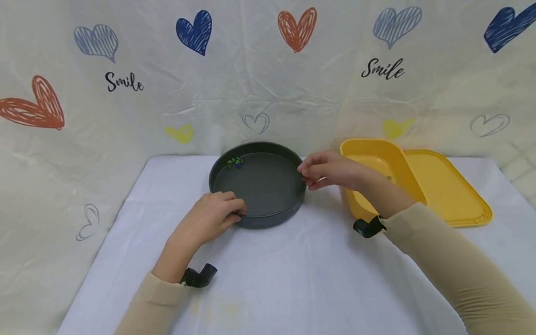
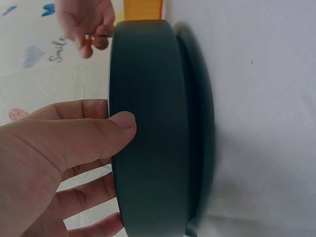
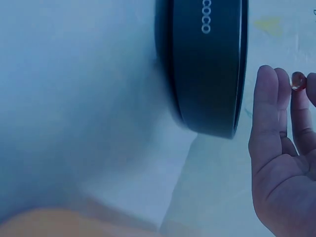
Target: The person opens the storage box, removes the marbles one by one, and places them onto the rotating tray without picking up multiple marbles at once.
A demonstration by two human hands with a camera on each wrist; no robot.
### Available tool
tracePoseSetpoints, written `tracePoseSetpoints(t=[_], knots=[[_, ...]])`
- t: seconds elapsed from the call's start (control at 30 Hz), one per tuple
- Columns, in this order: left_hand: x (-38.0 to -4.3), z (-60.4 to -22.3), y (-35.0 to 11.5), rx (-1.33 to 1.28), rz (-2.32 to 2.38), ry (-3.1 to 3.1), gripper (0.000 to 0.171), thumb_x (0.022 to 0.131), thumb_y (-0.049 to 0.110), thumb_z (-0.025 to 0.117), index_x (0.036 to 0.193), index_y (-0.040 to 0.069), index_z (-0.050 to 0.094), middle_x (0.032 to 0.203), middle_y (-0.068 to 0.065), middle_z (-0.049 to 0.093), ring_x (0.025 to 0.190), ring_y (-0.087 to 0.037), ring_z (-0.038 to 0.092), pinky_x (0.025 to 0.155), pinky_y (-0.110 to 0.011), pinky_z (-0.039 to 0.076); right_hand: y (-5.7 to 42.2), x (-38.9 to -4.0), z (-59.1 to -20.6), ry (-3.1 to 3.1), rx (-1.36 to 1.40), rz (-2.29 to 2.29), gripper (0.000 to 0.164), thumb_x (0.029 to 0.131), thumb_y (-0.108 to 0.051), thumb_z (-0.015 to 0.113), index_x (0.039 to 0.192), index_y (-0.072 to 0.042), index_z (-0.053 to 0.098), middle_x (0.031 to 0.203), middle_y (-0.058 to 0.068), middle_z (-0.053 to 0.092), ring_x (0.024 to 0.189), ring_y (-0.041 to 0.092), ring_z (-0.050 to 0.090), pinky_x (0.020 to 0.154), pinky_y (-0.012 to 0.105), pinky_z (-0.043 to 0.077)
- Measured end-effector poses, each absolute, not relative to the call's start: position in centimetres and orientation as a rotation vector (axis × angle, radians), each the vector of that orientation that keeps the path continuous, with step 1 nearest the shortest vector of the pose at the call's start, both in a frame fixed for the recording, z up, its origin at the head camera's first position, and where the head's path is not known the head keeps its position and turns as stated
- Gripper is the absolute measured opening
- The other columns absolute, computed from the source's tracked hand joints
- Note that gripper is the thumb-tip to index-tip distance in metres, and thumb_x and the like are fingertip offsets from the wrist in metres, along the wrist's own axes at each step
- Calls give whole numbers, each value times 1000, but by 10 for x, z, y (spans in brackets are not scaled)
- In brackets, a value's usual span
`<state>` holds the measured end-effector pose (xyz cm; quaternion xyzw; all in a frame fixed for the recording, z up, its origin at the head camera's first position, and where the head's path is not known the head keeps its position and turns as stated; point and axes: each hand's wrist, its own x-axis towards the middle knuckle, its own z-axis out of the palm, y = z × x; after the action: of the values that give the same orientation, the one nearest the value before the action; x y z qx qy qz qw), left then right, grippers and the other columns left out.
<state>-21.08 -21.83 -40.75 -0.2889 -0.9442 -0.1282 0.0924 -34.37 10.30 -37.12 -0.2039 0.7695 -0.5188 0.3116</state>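
A dark round pan (image 1: 266, 185) stands on the white-covered table, with several small green and blue marbles (image 1: 235, 162) lying inside near its far left edge. My left hand (image 1: 213, 215) grips the pan's near left rim; in the left wrist view its thumb (image 2: 123, 120) lies on the outer wall. Over the pan's right rim, my right hand (image 1: 331, 171) pinches a small reddish glass marble (image 3: 298, 81) between thumb and fingers. Most of that marble is hidden in the head view. Lettering shows on the pan's side wall (image 3: 210, 74) in the right wrist view.
Right of the pan stands a yellow box (image 1: 364, 148), partly under my right forearm, with a small greenish thing (image 1: 389, 177) in it. A flat yellow lid (image 1: 447, 191) lies beside it. Behind the table hangs a sheet (image 1: 252, 75) printed with hearts.
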Motion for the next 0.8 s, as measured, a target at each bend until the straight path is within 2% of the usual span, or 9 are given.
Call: tracePoseSetpoints(t=[0.33, 0.67, 0.8], knots=[[-210, -407, -217, -861, -384, -2798, 15, 86, 13, 79, 96, 21, 72, 90, 7, 64, 81, -16, 65, 74, -34, 52, 79, -337, -380, 1970, -519, -1388, 27, 103, -15, 56, 124, 1, 58, 105, 13, 60, 91, 26, 63, 89, 38, 57], [-210, -407, -217, -864, -394, -2786, 16, 85, 13, 80, 95, 22, 72, 89, 7, 64, 79, -15, 64, 72, -33, 51, 55, -333, -385, 1980, -529, -1372, 33, 100, -13, 59, 127, 6, 56, 106, 17, 62, 88, 24, 65, 86, 36, 58], [-210, -407, -218, -866, -387, -2778, 16, 85, 13, 80, 95, 22, 72, 88, 8, 63, 78, -15, 63, 71, -33, 51, 45, -332, -388, 1995, -547, -1363, 32, 99, -14, 61, 125, 5, 58, 105, 16, 63, 87, 24, 64, 84, 35, 58]])
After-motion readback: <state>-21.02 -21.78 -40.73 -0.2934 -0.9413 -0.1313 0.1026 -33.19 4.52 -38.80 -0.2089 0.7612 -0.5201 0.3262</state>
